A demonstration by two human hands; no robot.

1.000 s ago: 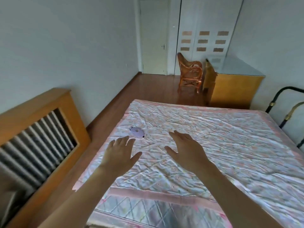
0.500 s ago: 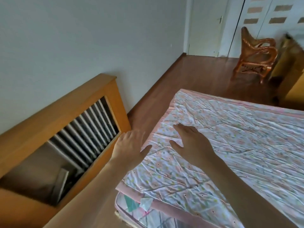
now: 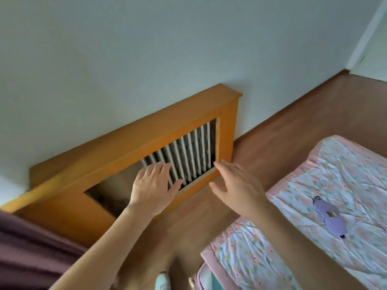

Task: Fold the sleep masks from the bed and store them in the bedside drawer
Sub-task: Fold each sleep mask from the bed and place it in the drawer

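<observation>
Wooden floor (image 3: 303, 126) between radiator cover (image 3: 129, 151) and quilted bed (image 3: 335, 185)

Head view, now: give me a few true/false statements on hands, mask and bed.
1. Both hands are empty. True: the left hand and right hand are open, fingers spread, no grip on anything.
2. The mask lies on the bed. True.
3. The right hand touches the mask. False: the mask lies apart, further right.
4. The mask is green. False: it is purple.
5. The left hand is in front of the radiator cover. True.
</observation>
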